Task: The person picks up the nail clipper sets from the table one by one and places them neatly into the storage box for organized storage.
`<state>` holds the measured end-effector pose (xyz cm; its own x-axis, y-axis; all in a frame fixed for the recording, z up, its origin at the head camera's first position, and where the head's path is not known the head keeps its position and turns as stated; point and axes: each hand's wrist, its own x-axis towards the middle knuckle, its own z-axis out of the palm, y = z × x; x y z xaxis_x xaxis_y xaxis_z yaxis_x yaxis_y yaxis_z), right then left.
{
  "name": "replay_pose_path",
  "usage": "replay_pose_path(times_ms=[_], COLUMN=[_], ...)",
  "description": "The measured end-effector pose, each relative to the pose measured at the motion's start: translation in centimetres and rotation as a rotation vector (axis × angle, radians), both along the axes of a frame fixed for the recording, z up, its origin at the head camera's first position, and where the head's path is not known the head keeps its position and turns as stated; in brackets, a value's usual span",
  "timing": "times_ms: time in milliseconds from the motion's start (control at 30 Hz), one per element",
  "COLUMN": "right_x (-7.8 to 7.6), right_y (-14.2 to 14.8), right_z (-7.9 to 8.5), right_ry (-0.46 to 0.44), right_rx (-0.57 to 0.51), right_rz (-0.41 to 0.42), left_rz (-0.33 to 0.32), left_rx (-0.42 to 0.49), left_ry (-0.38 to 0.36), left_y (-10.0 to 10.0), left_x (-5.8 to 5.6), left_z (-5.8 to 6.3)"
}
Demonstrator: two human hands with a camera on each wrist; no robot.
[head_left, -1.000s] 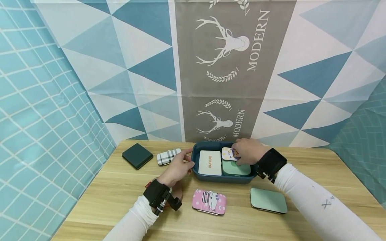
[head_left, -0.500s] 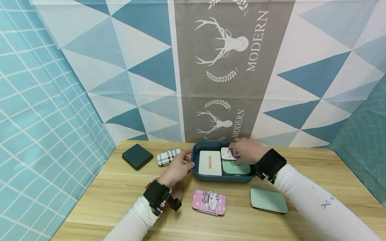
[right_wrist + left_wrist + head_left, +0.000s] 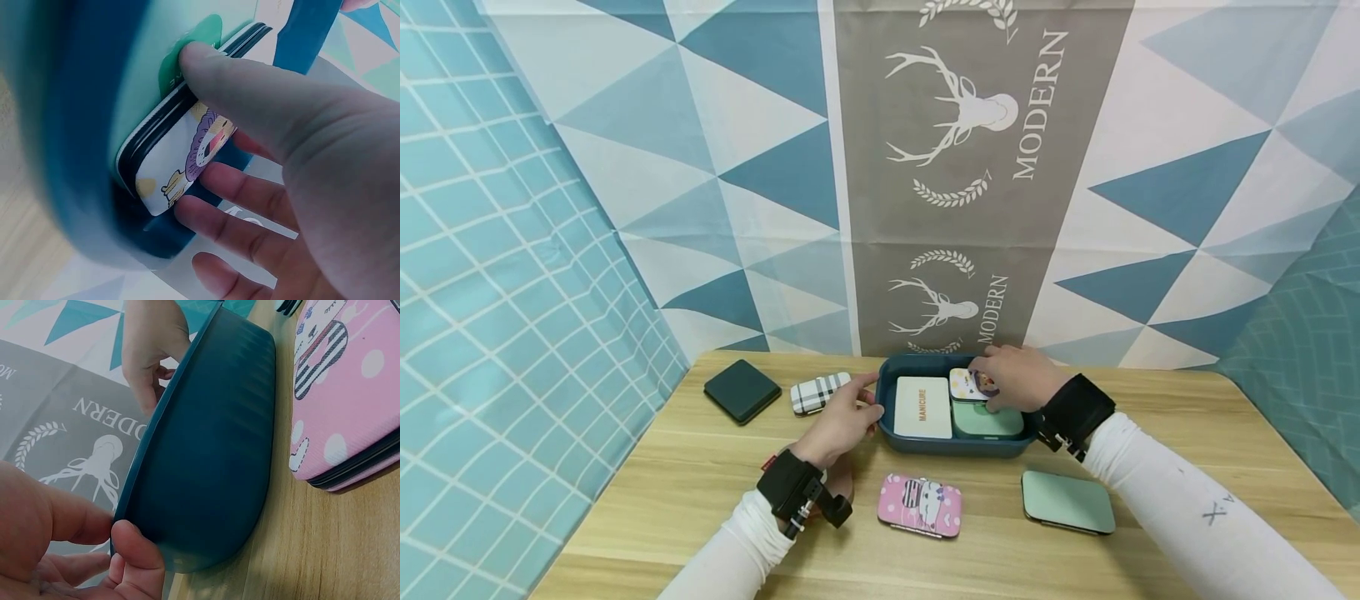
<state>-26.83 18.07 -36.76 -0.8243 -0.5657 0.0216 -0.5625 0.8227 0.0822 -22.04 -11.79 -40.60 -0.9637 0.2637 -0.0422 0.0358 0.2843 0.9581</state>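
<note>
A dark blue plastic tub [image 3: 958, 448] stands at the back of the table. My left hand [image 3: 841, 425] grips its left end; in the left wrist view the thumb [image 3: 139, 547] lies on the outer wall at the rim. Inside, on the left, lies a white case [image 3: 922, 407] marked MANICURE. A mint-green case [image 3: 988, 423] lies front right. Behind it my right hand [image 3: 1022, 379] pinches a small white cartoon case [image 3: 962, 385]. In the right wrist view the thumb touches the zip-like black edge of this case [image 3: 150, 187], with the fingers along its printed face.
Left of the tub lie a plaid case [image 3: 820, 393] and a dark green square case [image 3: 742, 391]. In front are a pink cat case [image 3: 920, 505] and a flat mint case [image 3: 1067, 501]. A pinkish item [image 3: 842, 483] is partly hidden under the left wrist. A patterned cloth [image 3: 775, 208] hangs behind.
The small cartoon case and my right hand have shifted very slightly left inside the tub. My left hand keeps its hold on the tub.
</note>
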Motion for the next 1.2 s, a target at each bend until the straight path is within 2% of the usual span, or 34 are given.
replay_pose_path(times_ms=[567, 1000, 1200], right_x=[0.4, 1.0, 1.3], right_y=[0.4, 0.9, 1.2], right_z=[-0.1, 0.8, 1.3], right_ry=[0.004, 0.019, 0.051], right_rx=[-0.017, -0.045, -0.056], right_rz=[0.01, 0.011, 0.042], left_rz=[-0.018, -0.026, -0.013], left_rx=[-0.006, -0.005, -0.007], left_ry=[0.008, 0.009, 0.005], left_y=[0.0, 0.0, 0.1], left_x=[0.1, -0.2, -0.1], left_z=[0.0, 0.1, 0.2])
